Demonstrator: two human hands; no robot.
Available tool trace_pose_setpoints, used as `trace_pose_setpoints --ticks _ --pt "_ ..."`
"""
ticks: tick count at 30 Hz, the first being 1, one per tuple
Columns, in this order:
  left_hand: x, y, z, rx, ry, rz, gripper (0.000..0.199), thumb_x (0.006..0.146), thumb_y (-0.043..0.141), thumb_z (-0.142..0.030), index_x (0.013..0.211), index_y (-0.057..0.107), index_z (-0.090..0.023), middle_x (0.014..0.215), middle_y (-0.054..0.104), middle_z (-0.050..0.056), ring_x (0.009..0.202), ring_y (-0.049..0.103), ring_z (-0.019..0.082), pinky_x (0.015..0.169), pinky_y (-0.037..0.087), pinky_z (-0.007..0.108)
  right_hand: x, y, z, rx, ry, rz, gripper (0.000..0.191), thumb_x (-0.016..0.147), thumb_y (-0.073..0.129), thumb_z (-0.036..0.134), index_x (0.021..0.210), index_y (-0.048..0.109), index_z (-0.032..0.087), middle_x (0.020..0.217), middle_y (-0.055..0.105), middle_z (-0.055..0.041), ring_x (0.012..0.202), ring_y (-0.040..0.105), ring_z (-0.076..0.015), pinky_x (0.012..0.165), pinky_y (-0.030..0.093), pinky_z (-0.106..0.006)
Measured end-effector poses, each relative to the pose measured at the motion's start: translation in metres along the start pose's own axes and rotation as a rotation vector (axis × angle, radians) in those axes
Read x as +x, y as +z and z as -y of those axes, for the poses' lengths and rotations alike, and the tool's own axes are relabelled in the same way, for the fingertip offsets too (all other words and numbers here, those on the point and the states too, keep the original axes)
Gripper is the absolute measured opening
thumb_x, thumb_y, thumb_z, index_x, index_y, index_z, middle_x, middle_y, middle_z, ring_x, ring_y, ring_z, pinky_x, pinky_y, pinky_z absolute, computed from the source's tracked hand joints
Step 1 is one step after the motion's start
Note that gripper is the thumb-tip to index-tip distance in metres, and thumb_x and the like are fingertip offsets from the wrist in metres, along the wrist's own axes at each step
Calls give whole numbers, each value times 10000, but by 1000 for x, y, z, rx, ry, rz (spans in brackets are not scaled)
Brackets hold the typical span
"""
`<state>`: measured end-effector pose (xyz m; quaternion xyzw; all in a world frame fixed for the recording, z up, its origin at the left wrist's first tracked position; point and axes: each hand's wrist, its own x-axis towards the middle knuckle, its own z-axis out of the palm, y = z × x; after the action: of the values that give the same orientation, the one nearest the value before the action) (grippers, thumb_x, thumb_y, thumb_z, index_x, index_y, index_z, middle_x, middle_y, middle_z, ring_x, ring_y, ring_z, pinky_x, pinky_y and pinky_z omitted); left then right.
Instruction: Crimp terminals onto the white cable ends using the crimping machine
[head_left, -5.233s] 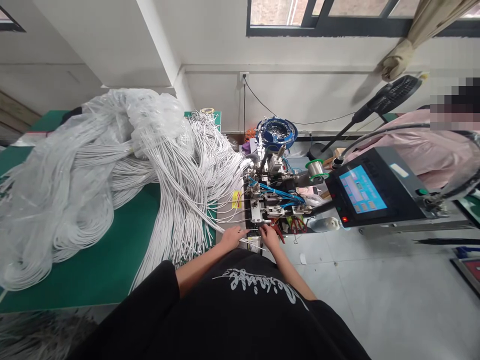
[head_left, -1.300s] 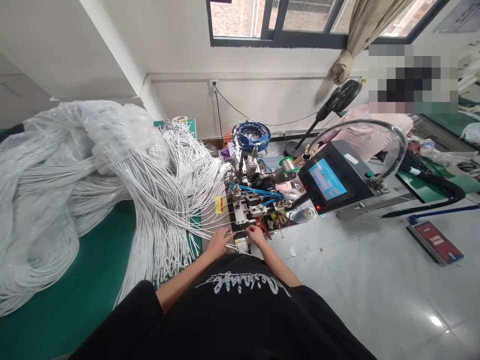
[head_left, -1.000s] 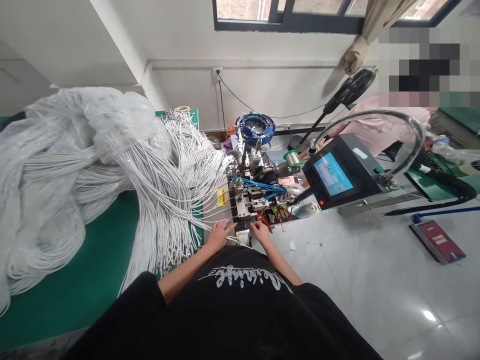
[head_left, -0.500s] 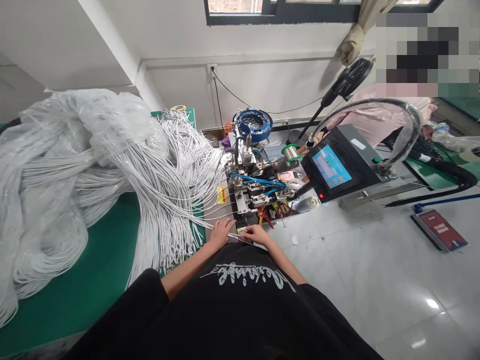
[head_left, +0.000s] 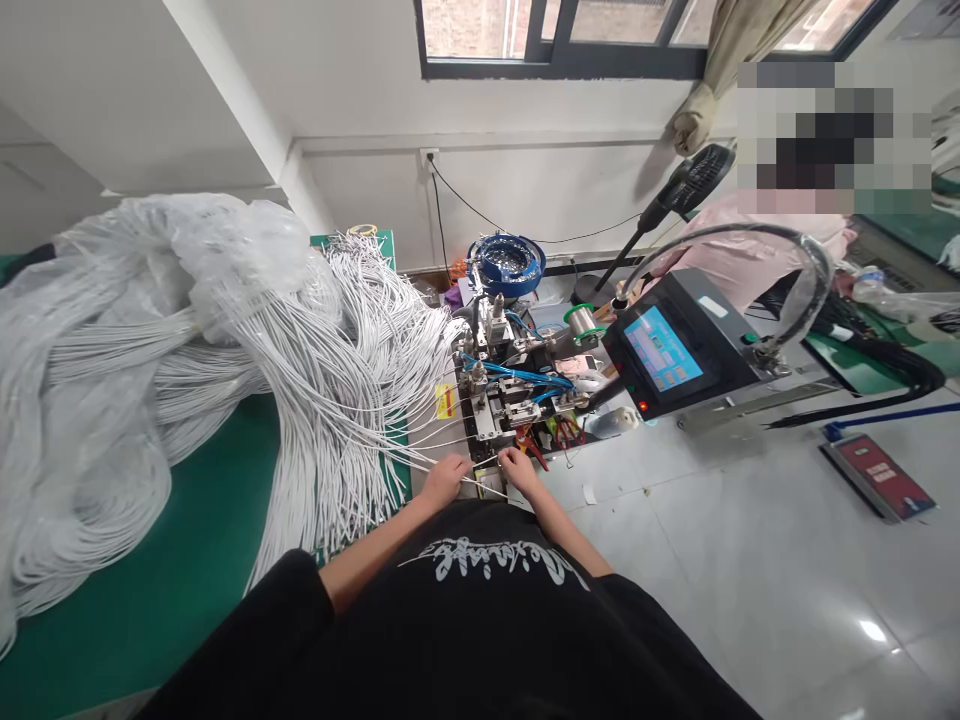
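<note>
A short stretch of white cable [head_left: 485,463] runs between my two hands at the front of the bench machine [head_left: 491,400]. My left hand [head_left: 448,481] is closed around the cable, its fingers curled. At the cable's right-hand end, the fingers of my right hand [head_left: 519,471] are pinched together; the tip itself is hidden. Below them, another white cable [head_left: 487,488] slants across in front of my shirt. To the left of my hands lies a big bundle of white cables [head_left: 330,400], several strands of which reach toward the machine.
Clear plastic wrapping [head_left: 187,240] covers part of the bundle on the green table [head_left: 217,490]. Behind the machine stands a blue feeder bowl [head_left: 506,265], with a wire spool [head_left: 583,324] nearby. A touchscreen box [head_left: 664,345] stands right. Another person in a pink top [head_left: 720,245] is beyond.
My left hand has gone from loosely spread fingers to a closed grip on a cable. The right hand has moved up slightly toward the machine's front. The view has tilted up a little.
</note>
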<state>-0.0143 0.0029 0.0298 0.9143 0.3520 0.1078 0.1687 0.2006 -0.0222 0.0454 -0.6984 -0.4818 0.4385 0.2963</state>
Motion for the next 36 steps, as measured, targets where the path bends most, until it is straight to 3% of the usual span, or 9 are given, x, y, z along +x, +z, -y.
trace_pose_setpoints --ticks 8,14,21,36 --pt "4 7 0 46 69 39 370 805 431 -75 1084 647 -188 819 560 70 787 512 182 662 424 261 3 8 2 140 -40 32 401 813 407 540 686 521 176 574 506 7 511 416 -114 499 330 -223" --pt "5 -1 -3 53 -29 33 498 762 445 -40 1193 594 -239 809 544 54 803 508 191 677 413 272 9 -12 1 -241 -197 13 260 814 467 373 713 600 173 701 598 -29 631 497 -137 603 342 -230" --pt "12 -11 -4 58 -87 99 441 761 488 -70 1139 624 -252 843 545 58 833 513 207 714 422 307 12 -12 -5 -418 -132 62 196 845 482 310 833 641 198 884 650 -54 787 548 -162 639 335 -224" --pt "17 -13 -4 128 -109 127 404 803 494 -112 1151 631 -264 839 562 68 829 521 214 692 412 306 21 -6 -12 -244 -85 88 221 807 462 336 757 606 177 739 623 -29 700 526 -153 623 347 -217"
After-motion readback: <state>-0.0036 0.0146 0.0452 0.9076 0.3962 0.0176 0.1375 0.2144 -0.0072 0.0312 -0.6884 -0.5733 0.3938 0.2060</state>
